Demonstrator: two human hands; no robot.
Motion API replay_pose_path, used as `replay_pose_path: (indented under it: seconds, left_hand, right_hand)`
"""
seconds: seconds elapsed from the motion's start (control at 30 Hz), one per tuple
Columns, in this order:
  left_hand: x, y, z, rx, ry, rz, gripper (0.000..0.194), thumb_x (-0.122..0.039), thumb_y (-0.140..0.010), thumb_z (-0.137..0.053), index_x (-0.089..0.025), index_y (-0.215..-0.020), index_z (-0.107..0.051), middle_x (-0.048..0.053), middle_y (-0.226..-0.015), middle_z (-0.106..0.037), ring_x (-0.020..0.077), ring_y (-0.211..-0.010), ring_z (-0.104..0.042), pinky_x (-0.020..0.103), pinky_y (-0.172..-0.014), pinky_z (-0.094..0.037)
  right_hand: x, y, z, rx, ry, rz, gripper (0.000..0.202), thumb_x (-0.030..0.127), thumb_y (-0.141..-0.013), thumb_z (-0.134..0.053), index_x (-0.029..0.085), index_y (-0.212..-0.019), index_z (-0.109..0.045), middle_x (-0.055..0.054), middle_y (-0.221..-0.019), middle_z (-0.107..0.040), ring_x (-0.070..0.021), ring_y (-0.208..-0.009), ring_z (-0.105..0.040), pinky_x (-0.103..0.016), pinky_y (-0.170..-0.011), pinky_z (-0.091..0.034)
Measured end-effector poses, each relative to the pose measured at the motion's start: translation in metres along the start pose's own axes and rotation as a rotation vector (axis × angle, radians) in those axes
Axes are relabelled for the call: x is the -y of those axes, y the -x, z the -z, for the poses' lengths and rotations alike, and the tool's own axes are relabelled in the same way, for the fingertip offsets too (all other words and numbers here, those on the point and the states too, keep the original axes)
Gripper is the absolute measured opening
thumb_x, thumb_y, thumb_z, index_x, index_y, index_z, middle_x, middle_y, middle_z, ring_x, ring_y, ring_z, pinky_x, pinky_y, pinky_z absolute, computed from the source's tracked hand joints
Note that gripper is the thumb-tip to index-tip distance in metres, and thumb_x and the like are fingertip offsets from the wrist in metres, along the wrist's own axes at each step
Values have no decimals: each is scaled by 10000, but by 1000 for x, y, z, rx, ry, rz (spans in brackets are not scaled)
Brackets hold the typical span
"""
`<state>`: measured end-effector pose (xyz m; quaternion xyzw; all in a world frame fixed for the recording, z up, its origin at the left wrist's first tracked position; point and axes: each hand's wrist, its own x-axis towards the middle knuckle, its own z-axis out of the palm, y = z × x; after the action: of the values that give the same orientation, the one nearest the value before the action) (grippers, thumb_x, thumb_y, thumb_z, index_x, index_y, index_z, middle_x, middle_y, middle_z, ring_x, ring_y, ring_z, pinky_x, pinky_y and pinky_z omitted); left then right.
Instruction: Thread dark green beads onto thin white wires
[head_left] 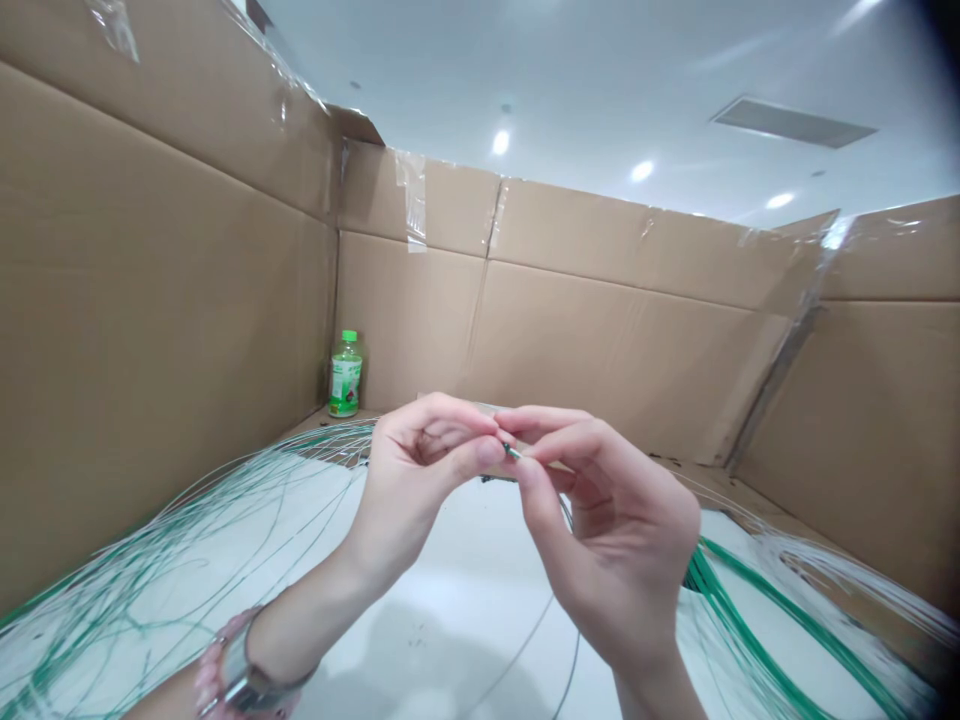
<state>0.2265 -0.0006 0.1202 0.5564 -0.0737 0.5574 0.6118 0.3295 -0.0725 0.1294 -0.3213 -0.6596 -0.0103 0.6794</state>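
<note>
My left hand (pixel 431 450) and my right hand (pixel 600 490) meet in the middle of the view, fingertips almost touching. Between them shows a short green wire end (pixel 513 452) with a small dark piece at its left tip. The left thumb and forefinger pinch around the dark piece; its exact kind is too small to make out. On the other side, the right thumb and fingers pinch the green wire. Thin dark strands (pixel 571 670) run down below the right hand over the white work surface (pixel 450 560).
Loose green and white wires (pixel 225 530) spread over the left side. A bundle of green wires (pixel 757 630) curves at the right, near white wires (pixel 832 565). A green-capped bottle (pixel 346 375) stands in the back left corner. Cardboard walls (pixel 600 330) enclose the surface.
</note>
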Motion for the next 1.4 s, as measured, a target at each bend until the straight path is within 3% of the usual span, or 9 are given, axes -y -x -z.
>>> replay_pose_path:
  seconds: [0.27,0.43,0.93,1.2,1.4]
  left_hand:
    - [-10,-5,3,-5,-339,-151,200,-34,-714,-690,-228,-759,-705,-54,-714,-717,39,-646,-669,58,-612,-540]
    - [-14,-6,7,0,-549,-258,195,-34,-681,-711,-215,-754,-699,-26,-720,-709,93,-670,-675,137,-608,-563]
    - [-13,0,15,64,-681,-371,301,-15,-700,-695,-266,-866,-697,-36,-802,-716,104,-709,-673,176,-646,-562]
    - [-14,2,16,54,-796,-490,335,-5,-683,-701,-266,-895,-702,-25,-789,-711,124,-690,-657,204,-620,-549]
    - [-14,1,15,78,-708,-437,335,-2,-686,-697,-264,-895,-700,-16,-828,-715,127,-743,-667,210,-671,-563]
  right_hand:
    - [0,-1,9,48,170,51,172,-9,-716,-604,155,-770,-598,-22,-890,-664,-135,-863,-649,-222,-674,-606]
    - [0,-4,11,102,247,90,150,-5,-717,-591,140,-756,-594,-22,-841,-660,-117,-839,-645,-189,-659,-600]
    - [0,-4,13,163,228,106,165,-14,-722,-572,144,-771,-567,-24,-848,-662,-109,-856,-635,-166,-643,-571]
    - [0,-2,12,131,321,222,151,-8,-747,-572,138,-783,-587,-23,-835,-665,-79,-808,-634,-145,-672,-561]
    - [-5,-2,9,49,204,133,164,-3,-736,-601,153,-780,-622,-20,-828,-682,-115,-804,-654,-188,-626,-589]
